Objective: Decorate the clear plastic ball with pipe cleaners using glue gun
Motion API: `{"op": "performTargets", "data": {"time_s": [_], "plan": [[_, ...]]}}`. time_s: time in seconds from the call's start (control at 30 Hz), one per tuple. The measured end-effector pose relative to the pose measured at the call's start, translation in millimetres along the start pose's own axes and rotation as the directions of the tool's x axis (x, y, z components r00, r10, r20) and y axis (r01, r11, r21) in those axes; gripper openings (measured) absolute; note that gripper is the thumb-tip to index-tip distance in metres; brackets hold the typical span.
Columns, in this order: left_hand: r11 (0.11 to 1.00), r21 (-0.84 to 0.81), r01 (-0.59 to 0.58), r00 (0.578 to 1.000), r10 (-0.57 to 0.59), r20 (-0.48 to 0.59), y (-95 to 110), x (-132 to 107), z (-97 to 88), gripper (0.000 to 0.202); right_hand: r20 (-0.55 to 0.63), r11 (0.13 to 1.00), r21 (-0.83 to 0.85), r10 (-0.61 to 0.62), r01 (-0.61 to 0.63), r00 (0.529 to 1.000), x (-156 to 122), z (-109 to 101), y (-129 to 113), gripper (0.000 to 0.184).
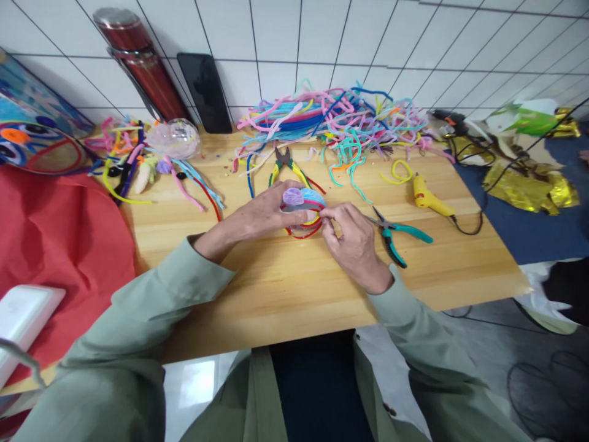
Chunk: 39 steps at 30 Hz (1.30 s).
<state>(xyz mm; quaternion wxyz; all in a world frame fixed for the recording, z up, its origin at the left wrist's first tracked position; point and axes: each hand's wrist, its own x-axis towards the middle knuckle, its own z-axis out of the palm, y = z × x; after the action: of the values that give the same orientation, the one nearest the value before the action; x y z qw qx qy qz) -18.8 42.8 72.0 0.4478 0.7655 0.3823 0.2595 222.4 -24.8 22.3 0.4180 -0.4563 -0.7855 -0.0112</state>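
Between my hands is a rounded craft piece [313, 197] wound from pipe cleaners, with purple, light blue, pink, red and yellow strands around it. My left hand [276, 212] is closed around its left side, thumb along the front. At the right edge, my right hand [347, 236] pinches a pipe cleaner strand with thumb and forefinger. Yellow-handled pliers [286, 166] lie just behind the piece, partly covered by my left hand. Teal-handled needle-nose pliers [396, 233] rest on the wood to the right of my right hand.
A pile of pipe cleaners [322, 120] lies along the tiled wall. To the right is a yellow glue gun [430, 196] with a cord. A red flask [142, 64], a phone [205, 92] and a clear plastic piece [177, 139] stand back left. Red cloth [69, 227] covers the left side.
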Motion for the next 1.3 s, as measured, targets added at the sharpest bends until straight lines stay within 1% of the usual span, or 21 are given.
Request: {"op": "performTargets", "data": {"time_s": [0.07,0.2,0.37,0.53,0.7,0.8,0.9,1.0,1.07,1.13,1.2,1.23,1.3], "plan": [[0.999,-0.002,0.035,0.999,-0.035,-0.012,-0.5,-1.3,4.3,0.065,0.011,1.0,0.005,0.012,-0.012,1.0,-0.3,0.1,-0.7,0.027],[0.999,0.039,0.038,0.998,-0.036,-0.049,2.1,-4.2,7.0,0.062,0.015,1.0,0.02,0.01,-0.01,1.0,-0.8,-0.1,-3.4,0.027],[0.998,0.028,0.05,0.998,-0.049,-0.047,5.6,-4.5,7.1,0.054,0.011,0.999,0.041,0.0,-0.001,1.0,-1.6,-2.1,-4.4,0.024],[0.996,-0.015,0.083,0.995,-0.084,-0.045,6.5,-4.2,7.9,0.059,-0.005,0.999,0.046,-0.013,0.013,1.0,-1.9,-4.3,-4.1,0.018],[0.998,0.006,0.062,0.997,-0.062,-0.051,7.3,-4.3,8.4,0.052,0.016,0.997,0.077,-0.007,0.006,1.0,-0.9,-4.6,-6.5,0.02],[0.999,0.018,0.045,0.997,-0.044,-0.059,5.9,-3.7,9.3,0.05,0.02,0.998,0.068,-0.01,0.009,1.0,-1.2,-3.6,-6.0,0.022],[0.999,0.029,0.044,0.997,-0.042,-0.062,3.2,-3.7,10.1,0.055,0.027,0.998,0.058,-0.009,0.007,1.0,-1.2,-2.6,-3.5,0.022],[0.994,0.074,0.078,0.995,-0.073,-0.07,3.5,-4.6,6.1,0.063,-0.004,0.996,0.076,-0.038,0.038,0.999,-0.3,-1.9,-0.2,0.022],[0.987,0.119,0.105,0.994,-0.104,-0.017,7.3,-5.4,-1.8,0.07,-0.025,0.994,0.089,-0.055,0.057,0.998,0.3,-1.7,1.8,0.021],[0.978,0.174,0.118,0.987,-0.134,0.087,13.3,-6.2,-13.6,0.077,-0.032,0.993,0.101,-0.057,0.06,0.998,0.7,-1.9,3.1,0.023],[0.975,0.205,0.083,0.975,-0.123,0.186,19.5,-6.8,-26.4,0.074,-0.028,0.991,0.118,-0.061,0.064,0.998,0.6,-2.5,3.8,0.025],[0.978,0.195,0.073,0.963,-0.12,0.241,22.1,-7.1,-32.2,0.07,-0.024,0.99,0.128,-0.063,0.066,0.998,0.4,-2.9,3.9,0.026],[0.986,0.153,0.074,0.946,-0.118,0.302,25.3,-7.5,-41.3,0.063,-0.016,0.987,0.144,-0.068,0.07,0.998,-0.1,-3.6,4.0,0.026]]}}
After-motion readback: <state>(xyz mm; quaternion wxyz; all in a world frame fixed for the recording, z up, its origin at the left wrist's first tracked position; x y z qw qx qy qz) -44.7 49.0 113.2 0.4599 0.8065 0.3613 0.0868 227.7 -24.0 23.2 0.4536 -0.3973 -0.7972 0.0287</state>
